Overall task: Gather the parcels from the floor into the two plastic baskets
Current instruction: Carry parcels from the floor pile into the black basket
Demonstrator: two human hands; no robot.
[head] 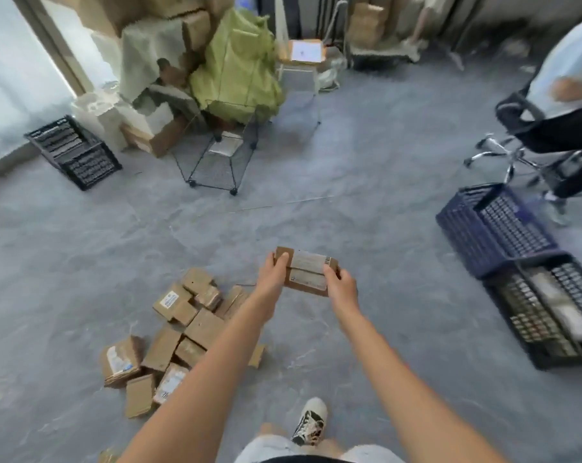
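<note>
Two small brown cardboard parcels with white labels are held side by side in front of me above the grey floor. My left hand grips their left end and my right hand grips their right end. A heap of several brown parcels lies on the floor at the lower left. At the right stand a dark blue plastic basket and, nearer to me, a black plastic basket with flat pale items inside.
Another black crate sits far left by the window. A wire cube frame, stacked cartons and green sacks fill the back. A person on a swivel chair is at the far right. My shoe is below.
</note>
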